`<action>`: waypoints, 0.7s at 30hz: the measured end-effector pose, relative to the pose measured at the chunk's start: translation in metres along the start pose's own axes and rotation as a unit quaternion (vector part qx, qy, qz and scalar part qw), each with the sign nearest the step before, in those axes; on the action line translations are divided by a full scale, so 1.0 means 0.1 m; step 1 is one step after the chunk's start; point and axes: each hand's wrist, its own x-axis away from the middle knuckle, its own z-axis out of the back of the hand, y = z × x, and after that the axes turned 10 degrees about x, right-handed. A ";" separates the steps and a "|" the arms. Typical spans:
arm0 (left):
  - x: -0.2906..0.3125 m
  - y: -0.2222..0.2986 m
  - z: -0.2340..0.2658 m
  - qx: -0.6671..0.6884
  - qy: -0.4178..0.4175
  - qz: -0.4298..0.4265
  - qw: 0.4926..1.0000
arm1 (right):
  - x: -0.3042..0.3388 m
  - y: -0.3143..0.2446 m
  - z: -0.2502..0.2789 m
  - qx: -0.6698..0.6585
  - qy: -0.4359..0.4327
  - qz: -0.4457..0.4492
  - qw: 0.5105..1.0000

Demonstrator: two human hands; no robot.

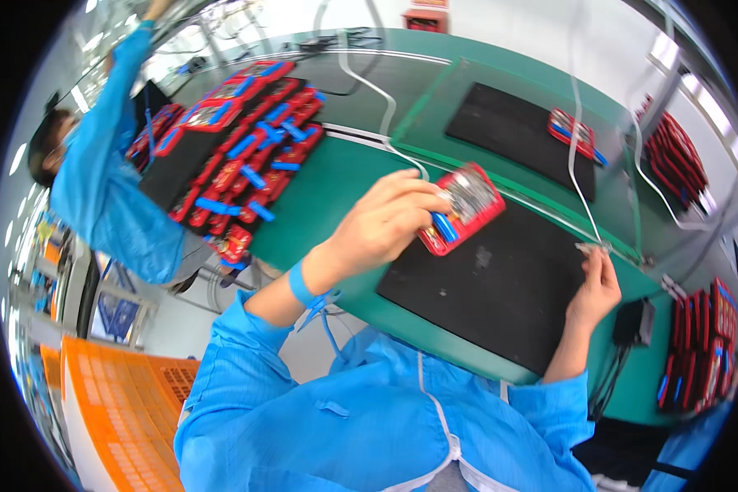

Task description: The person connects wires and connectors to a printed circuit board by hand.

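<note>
My left hand (383, 220) grips a red-framed circuit board (477, 197) by its left edge, tilted above the black mat (476, 287). A blue part shows on the board beside my fingertips, and its details are blurred. Around my left wrist is a blue strap (303, 283) with a cord hanging from it. My right hand (595, 289), to the right of the mat, pinches a small connector (589, 248) where the white cable (584, 172) comes down. The board and the connector are apart.
Rows of red-framed boards (254, 156) cover the table's left part, near a person in blue (111, 197). Another red-framed board (571, 134) lies on a far black mat (500, 123), behind a clear panel. More boards (701, 348) stand at right beside a black box (633, 321). An orange chair (123, 410) stands lower left.
</note>
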 end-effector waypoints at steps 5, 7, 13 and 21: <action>-0.18 -0.04 -0.86 0.128 -0.027 -0.035 0.991 | -0.05 0.01 0.03 -0.020 0.023 -0.012 0.999; -0.20 0.07 -0.93 0.060 -0.061 -0.036 0.996 | -0.04 -0.01 0.04 -0.023 0.029 -0.014 0.999; -0.25 0.53 -1.31 -0.097 -0.126 0.020 0.987 | -0.02 -0.04 0.06 -0.013 0.027 -0.012 0.999; -0.44 0.29 -1.40 0.117 -0.251 0.143 0.950 | -0.02 0.00 0.07 -0.010 -0.005 -0.015 1.000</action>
